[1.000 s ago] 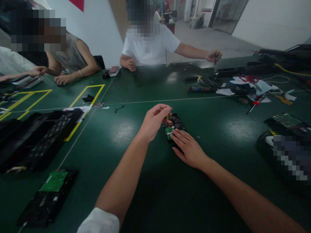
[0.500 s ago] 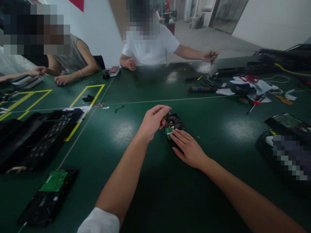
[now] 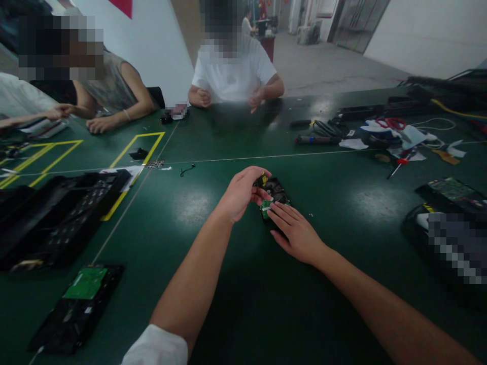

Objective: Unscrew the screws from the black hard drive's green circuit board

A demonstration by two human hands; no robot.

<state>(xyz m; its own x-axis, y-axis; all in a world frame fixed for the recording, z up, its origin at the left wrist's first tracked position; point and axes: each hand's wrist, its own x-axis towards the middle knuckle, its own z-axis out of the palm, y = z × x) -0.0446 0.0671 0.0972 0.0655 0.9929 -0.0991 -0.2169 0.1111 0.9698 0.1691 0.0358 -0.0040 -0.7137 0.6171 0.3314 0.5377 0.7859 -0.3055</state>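
Note:
A small black hard drive (image 3: 277, 191) with a green circuit board lies on the green table (image 3: 236, 284) in front of me. My left hand (image 3: 241, 192) is closed round a small yellow-handled tool, a screwdriver by its look, whose top (image 3: 263, 178) shows above the drive's near-left part. My right hand (image 3: 294, 232) lies flat on the drive's near end, fingers stretched out and pressing it down.
A second drive with a green board (image 3: 76, 306) lies at near left, with black trays (image 3: 57, 213) behind it. Tools, red scissors (image 3: 390, 123) and paper litter the far right. Two people sit across the table; yellow tape marks (image 3: 133, 152) the left.
My hands have barely shifted on the drive. The person opposite has drawn the outstretched arm back from the right to the chest.

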